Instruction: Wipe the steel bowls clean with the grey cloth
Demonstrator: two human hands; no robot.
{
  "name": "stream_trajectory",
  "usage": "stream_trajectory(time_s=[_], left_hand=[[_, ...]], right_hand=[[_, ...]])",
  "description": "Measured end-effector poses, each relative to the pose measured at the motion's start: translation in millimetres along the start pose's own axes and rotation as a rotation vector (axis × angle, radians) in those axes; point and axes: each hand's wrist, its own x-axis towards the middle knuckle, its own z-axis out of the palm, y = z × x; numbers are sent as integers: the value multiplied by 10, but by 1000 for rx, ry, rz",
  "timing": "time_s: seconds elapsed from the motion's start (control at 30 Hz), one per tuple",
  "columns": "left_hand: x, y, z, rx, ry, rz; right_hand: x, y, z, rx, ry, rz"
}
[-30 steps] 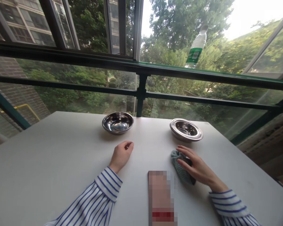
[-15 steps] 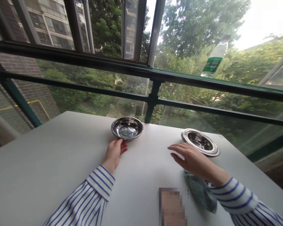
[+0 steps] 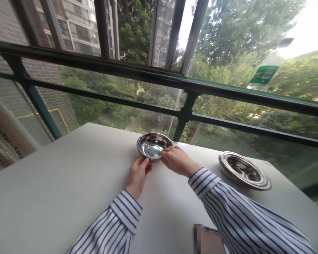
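Note:
A shiny stainless steel bowl (image 3: 154,150) sits near the far edge of the white table, and its inside looks empty. My left hand (image 3: 138,175) pinches the bowl's near rim, thumb on top and fingers partly hidden beneath. On the right side of the same bowl, my right hand (image 3: 178,160) has its bent fingers closed over the rim, fingertips just inside. Farther right, apart from both hands, lies a wide-rimmed steel dish (image 3: 244,171), which appears to be several pieces stacked together.
The white table (image 3: 76,183) ends at a dark green railing (image 3: 185,84) with glass below. A plastic bottle with a green label (image 3: 265,74) stands beyond or on the railing. A flat, pinkish, partly pixelated object (image 3: 209,240) lies near me, by my right sleeve.
My right hand has moved left from beside the steel dish onto the bowl's right rim. My left hand stays at the bowl. The green cloth is now out of sight. The view has shifted.

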Motion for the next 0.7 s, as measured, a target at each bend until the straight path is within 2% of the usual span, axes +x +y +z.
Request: stream_trajectory(time_s=[0.23,0.7], left_hand=[[24,-29,-6,-33,6,2],[19,-20,9,-113,-15,18]], right_hand=[[122,-48,88,-52,-26,-18],[140,-135,43,-161,-1,-110]])
